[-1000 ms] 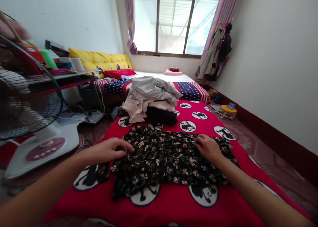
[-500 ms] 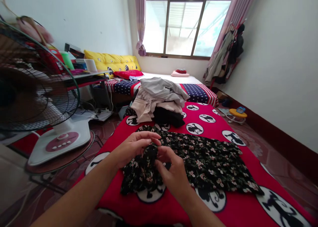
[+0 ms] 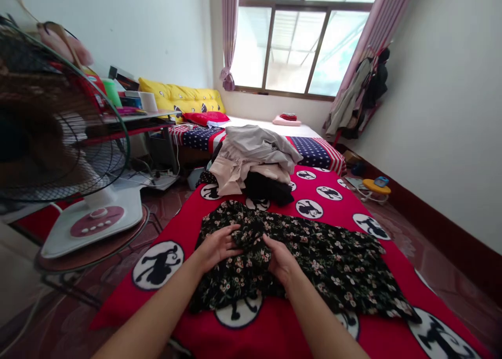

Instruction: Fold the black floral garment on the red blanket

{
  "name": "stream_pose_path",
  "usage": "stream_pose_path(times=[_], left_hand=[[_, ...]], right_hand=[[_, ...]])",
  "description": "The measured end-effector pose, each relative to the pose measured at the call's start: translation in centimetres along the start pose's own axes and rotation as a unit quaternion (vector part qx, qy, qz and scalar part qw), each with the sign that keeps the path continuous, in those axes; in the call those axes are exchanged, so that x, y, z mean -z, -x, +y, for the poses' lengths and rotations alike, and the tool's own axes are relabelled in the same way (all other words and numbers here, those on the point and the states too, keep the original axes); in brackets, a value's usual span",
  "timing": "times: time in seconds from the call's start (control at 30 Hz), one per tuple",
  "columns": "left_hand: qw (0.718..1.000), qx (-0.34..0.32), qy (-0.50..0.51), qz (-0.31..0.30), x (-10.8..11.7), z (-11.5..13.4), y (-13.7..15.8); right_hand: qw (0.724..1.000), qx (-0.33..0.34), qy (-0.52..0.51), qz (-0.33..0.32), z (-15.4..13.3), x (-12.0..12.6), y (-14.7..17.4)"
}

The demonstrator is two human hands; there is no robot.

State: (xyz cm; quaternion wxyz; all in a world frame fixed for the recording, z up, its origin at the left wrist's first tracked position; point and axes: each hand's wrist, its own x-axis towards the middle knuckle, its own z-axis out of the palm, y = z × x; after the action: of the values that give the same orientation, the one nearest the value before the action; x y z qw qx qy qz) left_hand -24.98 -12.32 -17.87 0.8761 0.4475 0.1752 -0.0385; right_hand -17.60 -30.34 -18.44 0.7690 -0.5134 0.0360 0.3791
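A black garment with small pink and white flowers (image 3: 314,265), perhaps a dress, lies stretched across the red blanket (image 3: 219,330). Its left part is wider, with some cloth bunched near the middle. My left hand (image 3: 219,248) rests at the left of this bunched part, fingers spread over the fabric. On the other side, my right hand (image 3: 281,260) touches the cloth with its thumb stretched out apart from the fingers, which are partly hidden. Beyond the garment sits a heap of grey and cream clothes (image 3: 254,149), with a black cloth (image 3: 266,187) at its foot.
At the left, a fan (image 3: 94,217) stands on a round stool (image 3: 94,254), beside a cluttered desk (image 3: 152,115). Another bed (image 3: 251,122) is under the window. Clothes hang on a rack (image 3: 363,87) at the right, near a small yellow stool (image 3: 376,186).
The bunched cloth that both hands held up is now lowered and spread flatter on the garment. My hands have loosened and moved slightly apart. The view has shifted a little.
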Motion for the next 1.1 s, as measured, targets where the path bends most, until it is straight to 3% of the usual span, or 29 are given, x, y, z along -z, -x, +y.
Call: stream_pose_path(times=[0.1,0.27,0.37,0.43,0.5,0.6,0.7,0.8,0.87,1.0,1.1], left_hand=[[0.996,-0.041,-0.082,-0.018,-0.6,-0.4,1.3],[0.966,-0.212,-0.145,0.027,-3.0,2.0,2.9],[0.959,-0.259,-0.119,-0.002,-5.1,4.9,1.7],[0.955,-0.279,-0.097,0.002,-6.4,6.6,-0.3],[0.950,-0.260,-0.122,0.122,-7.1,7.3,-2.5],[0.942,-0.234,-0.149,0.190,-6.6,6.1,-4.1],[0.954,-0.166,-0.178,0.178,-4.9,3.4,-2.8],[0.970,-0.066,-0.199,0.127,-3.7,1.4,-0.7],[0.977,-0.036,-0.188,0.094,-3.7,0.8,0.2],[0.991,-0.051,-0.120,0.041,-4.5,0.7,0.7],[0.987,-0.123,-0.100,0.034,-4.9,0.9,2.0]], right_hand=[[0.999,0.038,0.008,-0.034,-0.2,-0.2,0.8],[0.968,0.103,0.157,-0.165,-2.0,-1.1,3.5],[0.947,0.107,0.193,-0.234,-2.8,-1.5,4.6],[0.956,0.113,0.150,-0.227,-2.7,-1.7,4.7],[0.973,0.122,0.078,-0.178,-2.1,-1.8,4.2],[0.988,0.120,0.012,-0.101,-0.9,-1.5,3.4],[0.988,0.124,0.001,-0.090,0.0,-1.3,3.3],[0.984,0.139,0.006,-0.107,0.1,-1.6,4.0],[0.982,0.150,0.012,-0.112,-0.1,-1.9,4.4],[0.973,0.200,0.062,-0.099,-0.6,-1.8,4.8],[0.940,0.288,0.172,-0.060,-1.0,-0.9,5.4]])
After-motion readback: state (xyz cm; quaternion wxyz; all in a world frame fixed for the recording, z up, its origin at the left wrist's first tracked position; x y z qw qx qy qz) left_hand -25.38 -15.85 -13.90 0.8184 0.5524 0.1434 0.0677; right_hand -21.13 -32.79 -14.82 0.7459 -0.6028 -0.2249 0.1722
